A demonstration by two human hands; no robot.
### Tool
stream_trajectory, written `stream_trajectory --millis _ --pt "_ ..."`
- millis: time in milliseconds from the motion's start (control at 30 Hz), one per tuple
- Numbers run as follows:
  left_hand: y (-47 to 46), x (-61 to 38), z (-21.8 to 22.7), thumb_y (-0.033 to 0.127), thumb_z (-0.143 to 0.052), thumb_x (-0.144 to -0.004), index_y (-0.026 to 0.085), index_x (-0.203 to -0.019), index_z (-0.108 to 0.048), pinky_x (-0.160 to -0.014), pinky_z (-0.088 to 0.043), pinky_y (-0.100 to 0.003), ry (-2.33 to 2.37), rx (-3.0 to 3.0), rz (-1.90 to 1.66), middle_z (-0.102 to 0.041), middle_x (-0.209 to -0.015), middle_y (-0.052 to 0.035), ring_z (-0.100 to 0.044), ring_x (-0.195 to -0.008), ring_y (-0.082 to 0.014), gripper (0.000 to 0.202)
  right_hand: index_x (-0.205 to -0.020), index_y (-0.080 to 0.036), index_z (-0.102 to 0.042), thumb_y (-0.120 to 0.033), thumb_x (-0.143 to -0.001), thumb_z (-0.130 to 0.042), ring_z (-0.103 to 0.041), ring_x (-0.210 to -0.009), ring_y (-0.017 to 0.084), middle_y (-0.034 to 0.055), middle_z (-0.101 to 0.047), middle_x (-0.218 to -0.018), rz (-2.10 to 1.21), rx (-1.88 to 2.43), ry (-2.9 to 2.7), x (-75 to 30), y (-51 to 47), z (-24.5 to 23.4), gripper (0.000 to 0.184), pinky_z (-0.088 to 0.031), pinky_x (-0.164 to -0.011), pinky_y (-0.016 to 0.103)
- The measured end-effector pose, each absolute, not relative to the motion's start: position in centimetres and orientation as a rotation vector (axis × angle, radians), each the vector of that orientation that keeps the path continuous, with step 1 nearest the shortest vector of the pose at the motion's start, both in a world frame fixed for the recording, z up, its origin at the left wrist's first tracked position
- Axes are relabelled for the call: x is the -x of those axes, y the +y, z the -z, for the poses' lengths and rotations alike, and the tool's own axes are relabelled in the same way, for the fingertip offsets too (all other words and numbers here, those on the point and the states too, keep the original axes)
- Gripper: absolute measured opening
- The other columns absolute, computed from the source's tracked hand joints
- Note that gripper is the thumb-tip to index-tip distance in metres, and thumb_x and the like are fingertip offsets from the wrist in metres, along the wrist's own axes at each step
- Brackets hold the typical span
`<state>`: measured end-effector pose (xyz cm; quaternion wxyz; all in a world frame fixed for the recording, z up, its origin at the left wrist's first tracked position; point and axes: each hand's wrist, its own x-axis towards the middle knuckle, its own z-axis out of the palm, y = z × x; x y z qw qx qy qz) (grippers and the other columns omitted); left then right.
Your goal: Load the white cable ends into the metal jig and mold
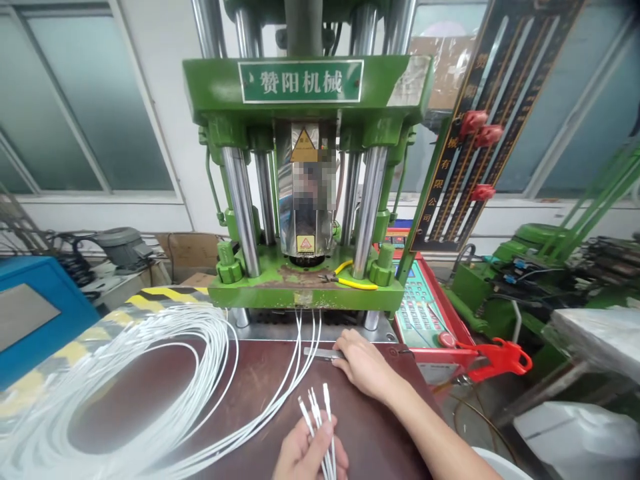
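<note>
My left hand [307, 450] sits at the bottom edge and grips a small bunch of white cables [317, 417], their moulded ends fanned upward. My right hand [364, 365] rests on the brown worktable [260, 387], fingers on a flat metal strip [320, 353] lying just in front of the press. A few white cables [306, 327] run from under the press base toward me. A big coil of white cable [130, 393] lies on the table to the left.
A green vertical press [305, 180] with chrome columns stands straight ahead. Right of it are a red and green control panel [423, 310] and red-handled scissors [495, 360]. A blue box [35, 313] sits at the left. White bags [585, 433] lie at the lower right.
</note>
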<state>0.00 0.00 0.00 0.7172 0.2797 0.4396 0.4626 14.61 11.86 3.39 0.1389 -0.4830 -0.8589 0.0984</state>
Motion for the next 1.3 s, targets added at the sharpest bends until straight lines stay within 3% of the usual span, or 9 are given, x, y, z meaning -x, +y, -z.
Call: stream_trajectory --millis 267,367,500,667,767,1300 --pt "0.5 -1.1 0.5 0.063 -0.062 -0.066 0.015 -0.083 -0.052 -0.041 -0.032 -0.023 1.011 -0.718 -0.958 -0.059 -0.058 -0.0011 -0.049 -0.041 -0.0115 0.052 -0.094 -0.020 -0.046 -0.033 -0.090 -0.039 -0.057 -0.072 0.021 0.0052 -0.062 -0.081 -0.362 1.537 -2.340 -19.6 9.3 -5.6 0.015 -0.035 -0.062 0.029" --pt "0.8 -1.7 0.9 0.066 -0.060 -0.065 0.014 -0.080 -0.054 -0.039 -0.029 -0.023 1.046 -0.788 -0.949 -0.058 -0.056 -0.0010 -0.045 -0.037 -0.0097 0.055 -0.098 -0.022 -0.049 -0.037 -0.087 -0.045 -0.057 -0.069 0.017 0.0010 -0.061 -0.077 -0.684 1.420 -2.153 -19.6 9.0 -5.9 0.019 -0.038 -0.063 0.027" --pt "0.9 -2.4 0.4 0.066 -0.060 -0.065 0.015 -0.068 -0.054 -0.039 -0.024 -0.022 1.120 -0.892 -0.931 -0.055 -0.051 0.0002 -0.042 -0.034 -0.0078 0.052 -0.111 -0.019 -0.053 -0.043 -0.081 -0.053 -0.049 -0.051 0.011 -0.0023 -0.057 -0.067 -1.232 1.238 -1.849 -18.1 9.1 -5.4 0.038 -0.039 -0.054 0.024" --pt "0.9 -2.9 -0.7 0.067 -0.058 -0.065 0.017 -0.059 -0.049 -0.037 -0.016 -0.022 1.175 -0.970 -0.924 -0.047 -0.044 0.0042 -0.029 -0.031 -0.0043 0.052 -0.122 -0.020 -0.054 -0.052 -0.084 -0.046 -0.044 -0.052 0.009 -0.0009 -0.057 -0.067 -1.527 1.092 -1.624 -17.3 8.9 -4.7 0.050 -0.035 -0.050 0.022" --pt "1.1 -3.2 -0.5 0.069 -0.059 -0.063 0.018 -0.058 -0.047 -0.037 -0.012 -0.022 1.208 -0.977 -0.885 -0.043 -0.043 0.0055 -0.025 -0.031 -0.0036 0.053 -0.125 -0.023 -0.051 -0.054 -0.082 -0.049 -0.041 -0.049 0.007 -0.0010 -0.058 -0.068 -1.630 1.066 -1.540 -17.7 8.8 -4.5 0.053 -0.029 -0.046 0.021" --pt "1.6 -4.3 -0.1 0.062 -0.063 -0.064 0.019 -0.057 -0.045 -0.036 -0.010 -0.021 1.233 -0.957 -0.826 -0.037 -0.038 0.0079 -0.022 -0.032 -0.0040 0.047 -0.121 -0.022 -0.055 -0.051 -0.079 -0.054 -0.047 -0.050 0.008 0.0012 -0.062 -0.070 -1.764 1.008 -1.459 -18.8 9.1 -4.0 0.051 -0.033 -0.049 0.021"
